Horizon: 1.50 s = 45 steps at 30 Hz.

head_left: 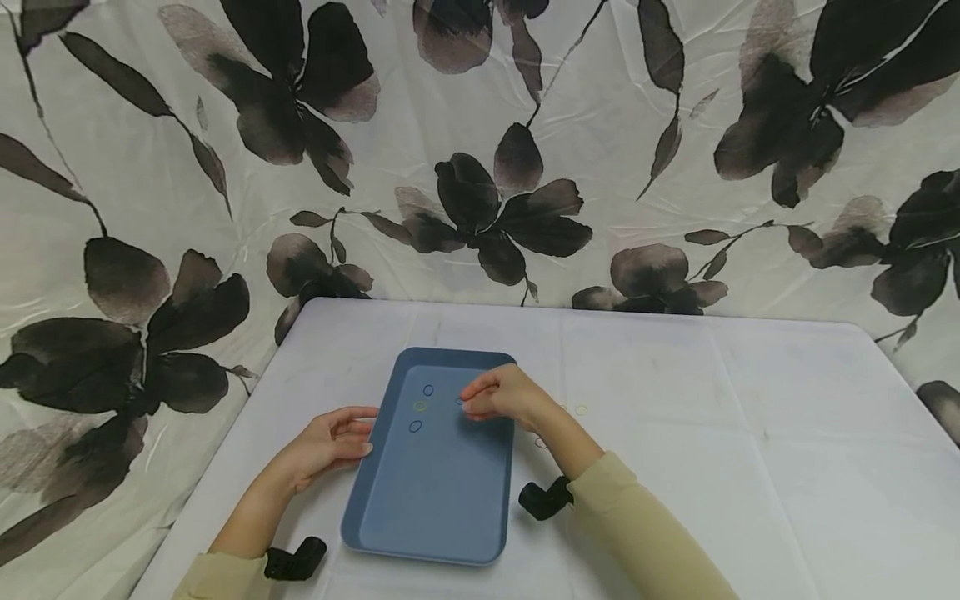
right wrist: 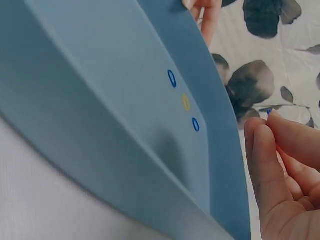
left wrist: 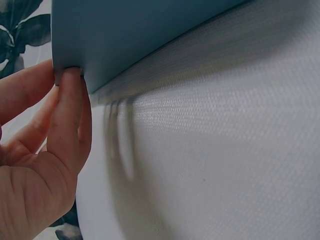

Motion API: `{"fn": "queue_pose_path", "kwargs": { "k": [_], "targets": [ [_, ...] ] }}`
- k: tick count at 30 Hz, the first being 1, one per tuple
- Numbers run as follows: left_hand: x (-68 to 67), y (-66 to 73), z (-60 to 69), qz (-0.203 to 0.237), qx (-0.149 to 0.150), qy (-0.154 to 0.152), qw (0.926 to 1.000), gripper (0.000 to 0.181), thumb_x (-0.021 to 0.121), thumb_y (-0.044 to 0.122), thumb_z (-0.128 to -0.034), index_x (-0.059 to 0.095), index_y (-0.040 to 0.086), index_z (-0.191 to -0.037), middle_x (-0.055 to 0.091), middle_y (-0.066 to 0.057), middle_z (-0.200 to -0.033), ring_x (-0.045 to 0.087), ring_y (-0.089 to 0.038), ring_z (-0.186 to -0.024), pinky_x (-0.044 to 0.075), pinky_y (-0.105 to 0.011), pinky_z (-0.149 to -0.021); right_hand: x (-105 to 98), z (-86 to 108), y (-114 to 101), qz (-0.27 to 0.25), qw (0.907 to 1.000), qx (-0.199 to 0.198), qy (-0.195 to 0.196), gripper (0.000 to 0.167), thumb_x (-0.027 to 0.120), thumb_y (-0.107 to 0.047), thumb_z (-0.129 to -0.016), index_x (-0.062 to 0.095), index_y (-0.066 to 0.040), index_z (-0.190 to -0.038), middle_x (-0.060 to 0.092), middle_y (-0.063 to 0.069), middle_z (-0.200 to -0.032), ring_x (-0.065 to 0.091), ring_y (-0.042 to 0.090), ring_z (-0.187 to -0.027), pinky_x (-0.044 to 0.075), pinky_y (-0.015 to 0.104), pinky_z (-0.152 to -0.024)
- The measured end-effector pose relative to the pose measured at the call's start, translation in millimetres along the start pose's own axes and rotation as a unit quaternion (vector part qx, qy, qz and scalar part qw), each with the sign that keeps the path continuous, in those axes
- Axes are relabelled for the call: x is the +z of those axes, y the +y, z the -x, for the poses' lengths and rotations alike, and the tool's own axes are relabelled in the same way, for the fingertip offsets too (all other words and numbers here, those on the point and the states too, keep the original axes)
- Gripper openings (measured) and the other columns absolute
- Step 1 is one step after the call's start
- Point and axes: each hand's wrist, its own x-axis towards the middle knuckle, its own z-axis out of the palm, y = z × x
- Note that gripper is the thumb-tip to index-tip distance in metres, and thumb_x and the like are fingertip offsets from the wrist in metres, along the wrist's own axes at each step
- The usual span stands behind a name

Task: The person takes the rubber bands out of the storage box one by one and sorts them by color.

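A blue tray (head_left: 435, 500) lies lengthwise on the white table. My left hand (head_left: 327, 446) holds its left rim, the thumb at the edge and the other fingers against the outer side, as the left wrist view shows (left wrist: 50, 150). Inside the tray, toward its far left, a blue rubber band (right wrist: 172, 79), a yellow rubber band (right wrist: 186, 102) and another blue rubber band (right wrist: 196, 124) lie in a row. Above the tray's right half, my right hand (head_left: 510, 396) pinches a small blue rubber band (right wrist: 269, 111) between thumb and fingertips; most of that band is hidden.
Right of the tray, partly behind my right forearm, lie a yellow rubber band (head_left: 581, 410) and a red one (head_left: 540, 442). The white tablecloth (head_left: 675, 417) spreads to the right. A flower-printed curtain (head_left: 480, 125) hangs behind the table.
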Motion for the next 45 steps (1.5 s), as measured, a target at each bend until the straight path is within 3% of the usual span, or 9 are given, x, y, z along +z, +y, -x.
{"fn": "queue_pose_path", "kwargs": {
  "k": [11, 17, 28, 33, 38, 45],
  "targets": [
    [-0.2, -0.9, 1.4, 0.006, 0.001, -0.002, 1.0000, 0.065, 0.062, -0.002, -0.0837, 0.028, -0.013, -0.138, 0.055, -0.018, -0.114, 0.060, -0.012, -0.092, 0.051, -0.027, -0.075, -21, 11.9, 1, 0.024, 0.9985, -0.015, -0.047, 0.024, 0.066, 0.005, -0.081, 0.062, 0.016, -0.102, 0.068, 0.022, -0.090, 0.067, 0.017, -0.073, 0.053, 0.038, -0.076],
    [0.0, -1.6, 0.9, 0.008, 0.002, -0.003, 1.0000, 0.064, 0.063, -0.003, -0.0835, 0.029, -0.014, -0.137, 0.056, -0.016, -0.112, 0.060, -0.013, -0.092, 0.051, -0.027, -0.074, -29, 18.5, 0, 0.024, 0.9982, -0.019, -0.053, 0.023, 0.066, 0.005, -0.081, 0.062, 0.016, -0.101, 0.068, 0.019, -0.087, 0.067, 0.017, -0.074, 0.053, 0.037, -0.075],
    [-1.3, -3.0, 0.3, 0.010, 0.005, -0.004, 0.9999, 0.064, 0.063, -0.003, -0.0831, 0.029, -0.014, -0.136, 0.057, -0.013, -0.109, 0.060, -0.011, -0.089, 0.051, -0.026, -0.073, -47, 28.4, 1, 0.036, 0.9974, -0.013, -0.062, 0.024, 0.064, 0.005, -0.083, 0.061, 0.017, -0.103, 0.063, 0.031, -0.100, 0.068, 0.022, -0.080, 0.052, 0.040, -0.079],
    [-1.1, -2.4, 0.3, 0.011, 0.005, -0.002, 0.9999, 0.064, 0.063, -0.003, -0.0829, 0.029, -0.014, -0.136, 0.057, -0.013, -0.109, 0.060, -0.011, -0.089, 0.051, -0.026, -0.072, -55, 32.2, 1, 0.040, 0.9972, -0.015, -0.061, 0.024, 0.064, 0.005, -0.083, 0.061, 0.018, -0.102, 0.066, 0.025, -0.092, 0.067, 0.025, -0.081, 0.049, 0.046, -0.082],
    [-0.4, -1.7, 0.9, 0.011, 0.003, -0.001, 0.9999, 0.064, 0.062, -0.003, -0.0828, 0.029, -0.014, -0.136, 0.057, -0.014, -0.109, 0.060, -0.011, -0.090, 0.051, -0.026, -0.073, -60, 35.6, 3, 0.049, 0.9974, -0.008, -0.053, 0.022, 0.064, 0.005, -0.082, 0.062, 0.016, -0.101, 0.068, 0.013, -0.087, 0.067, 0.023, -0.080, 0.051, 0.044, -0.080],
    [-0.7, -1.4, 0.7, 0.015, 0.003, -0.003, 0.9999, 0.065, 0.063, -0.003, -0.0832, 0.028, -0.015, -0.137, 0.057, -0.012, -0.108, 0.060, -0.013, -0.090, 0.051, -0.026, -0.074, -68, 41.5, 3, 0.060, 0.9968, -0.012, -0.052, 0.025, 0.063, 0.006, -0.082, 0.060, 0.019, -0.103, 0.067, 0.018, -0.087, 0.066, 0.019, -0.076, 0.050, 0.046, -0.081]
  ]
}}
